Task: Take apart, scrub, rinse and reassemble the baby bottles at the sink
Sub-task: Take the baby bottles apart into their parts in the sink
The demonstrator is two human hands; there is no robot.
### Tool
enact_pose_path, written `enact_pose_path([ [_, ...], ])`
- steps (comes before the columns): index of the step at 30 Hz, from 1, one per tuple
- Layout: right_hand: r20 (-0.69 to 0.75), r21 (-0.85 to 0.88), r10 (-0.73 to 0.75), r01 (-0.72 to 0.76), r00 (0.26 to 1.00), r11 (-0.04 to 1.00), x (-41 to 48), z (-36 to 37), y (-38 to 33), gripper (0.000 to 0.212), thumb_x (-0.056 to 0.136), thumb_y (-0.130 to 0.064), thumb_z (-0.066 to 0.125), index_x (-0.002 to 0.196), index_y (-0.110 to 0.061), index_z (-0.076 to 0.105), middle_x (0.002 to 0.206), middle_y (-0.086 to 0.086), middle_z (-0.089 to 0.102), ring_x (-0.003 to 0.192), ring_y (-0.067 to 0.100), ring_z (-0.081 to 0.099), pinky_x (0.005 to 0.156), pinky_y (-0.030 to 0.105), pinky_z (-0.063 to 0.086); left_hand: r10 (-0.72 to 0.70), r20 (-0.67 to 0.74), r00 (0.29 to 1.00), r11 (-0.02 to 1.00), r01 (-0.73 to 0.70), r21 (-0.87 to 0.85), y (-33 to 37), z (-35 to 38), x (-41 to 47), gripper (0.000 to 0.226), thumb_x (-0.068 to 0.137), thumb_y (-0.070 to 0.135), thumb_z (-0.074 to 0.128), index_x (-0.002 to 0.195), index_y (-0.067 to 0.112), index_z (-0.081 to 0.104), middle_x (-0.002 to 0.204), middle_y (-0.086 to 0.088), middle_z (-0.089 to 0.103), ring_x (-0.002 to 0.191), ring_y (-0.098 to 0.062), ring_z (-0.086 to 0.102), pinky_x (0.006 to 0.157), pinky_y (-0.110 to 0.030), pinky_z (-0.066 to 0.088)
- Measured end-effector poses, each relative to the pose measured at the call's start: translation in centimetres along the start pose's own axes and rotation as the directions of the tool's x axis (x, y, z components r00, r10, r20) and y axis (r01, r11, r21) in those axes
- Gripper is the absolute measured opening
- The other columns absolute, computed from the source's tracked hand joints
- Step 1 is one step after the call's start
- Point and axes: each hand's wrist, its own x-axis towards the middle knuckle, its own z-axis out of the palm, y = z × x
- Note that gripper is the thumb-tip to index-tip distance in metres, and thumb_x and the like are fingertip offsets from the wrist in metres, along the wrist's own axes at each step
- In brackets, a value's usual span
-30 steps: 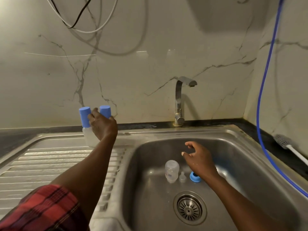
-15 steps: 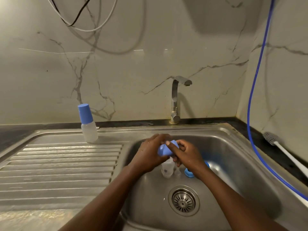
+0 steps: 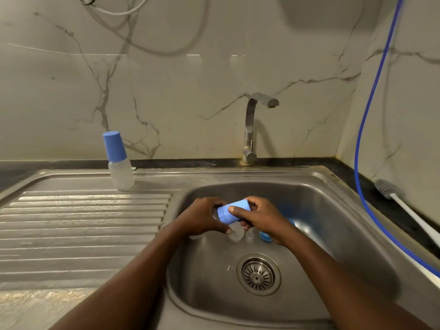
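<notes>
Swung off the ribbed stainless-steel drainboard (image 3: 83, 222) and down over the basin since a second ago: left hand (image 3: 202, 217), now met by the right.

Far left of that hand, standing upright and alone on the drainboard: frosted translucent capped bottle (image 3: 118, 160) with a tall matte blue lid.

Left hand curled round the mostly hidden clear body of a small baby bottle (image 3: 225, 214), tipped on its side. Right hand (image 3: 262, 217) wrapped round its smooth sky-blue cap, thumb across the top.

Best handled by clamping the body still and drawing or twisting the cap straight along the bottle's axis, no levering sideways. Firm pinch needed on slick rounded plastic. Keep low over the deep brushed-steel basin (image 3: 333, 222) for catching loose parts.

Just beneath both hands, on the basin floor: clear open bottle body (image 3: 235, 236), small soft-looking clear teat (image 3: 249, 235), round blue screw ring (image 3: 265, 236) half hidden under the right wrist.

Well right of the right hand, lying on the dark counter: grey-bristled, white-handled brush (image 3: 385, 186).
</notes>
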Motion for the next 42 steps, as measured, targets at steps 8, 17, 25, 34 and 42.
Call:
enact_pose_path([
  [8, -0.289, 0.356, 0.021, 0.087, 0.957, 0.93, 0.7, -5.3, 1.0, 0.024, 0.087, -0.005, 0.067, 0.107, -0.014, 0.059, 0.102, 0.01, 0.064, 0.08, 0.015, 0.063, 0.066, 0.025, 0.054, -0.115, -0.017, 0.993, 0.923, 0.101, -0.371, -0.1, -1.0, -0.4, 0.031, 0.08, 0.036, 0.079, 0.106, 0.024, 0.068, 0.097, 0.002, 0.07, 0.088, -0.011, 0.066, 0.074, -0.021, 0.055],
  [17, -0.078, -0.385, -0.12, 0.081, 0.99, 0.919, 1.7, 0.3, 1.5, 0.046, 0.078, -0.013, 0.073, 0.121, -0.025, 0.059, 0.121, 0.001, 0.056, 0.108, 0.018, 0.056, 0.087, 0.032, 0.051, -0.3, -0.549, 0.78, 0.813, -0.092, -0.575, -0.3, -0.8, 0.2, 0.034, 0.089, 0.038, 0.07, 0.118, 0.02, 0.064, 0.107, 0.003, 0.068, 0.096, -0.008, 0.063, 0.078, -0.024, 0.049],
  [25, 0.299, -0.757, -0.03, 0.256, 0.954, 0.601, 4.0, 6.6, 2.6, 0.047, 0.079, -0.012, 0.07, 0.123, -0.02, 0.057, 0.124, 0.005, 0.06, 0.114, 0.024, 0.057, 0.09, 0.033, 0.049, -0.299, -0.583, 0.756, 0.846, -0.074, -0.529, -1.2, -0.3, 0.9, 0.03, 0.086, 0.047, 0.07, 0.109, 0.029, 0.061, 0.098, 0.017, 0.063, 0.092, 0.003, 0.059, 0.074, -0.019, 0.047],
  [34, 0.358, -0.727, 0.012, 0.271, 0.934, 0.631, 4.7, 7.8, 4.8, 0.057, 0.079, 0.003, 0.063, 0.132, -0.015, 0.053, 0.136, 0.008, 0.051, 0.122, 0.024, 0.053, 0.1, 0.033, 0.046, -0.221, -0.58, 0.784, 0.879, -0.097, -0.466, -1.5, 0.0, 1.1, 0.029, 0.086, 0.047, 0.071, 0.106, 0.031, 0.057, 0.091, 0.021, 0.059, 0.085, 0.003, 0.06, 0.068, -0.012, 0.043],
  [42, 0.18, -0.761, -0.017, 0.15, 0.984, 0.632, 3.4, 5.0, 1.9, 0.05, 0.08, -0.007, 0.062, 0.126, -0.025, 0.055, 0.124, 0.007, 0.058, 0.113, 0.027, 0.058, 0.084, 0.034, 0.051, -0.252, -0.576, 0.778, 0.848, -0.11, -0.519, -1.5, -0.2, 0.9, 0.047, 0.08, 0.044, 0.078, 0.115, 0.037, 0.048, 0.107, 0.016, 0.058, 0.093, 0.002, 0.058, 0.07, -0.014, 0.043],
])
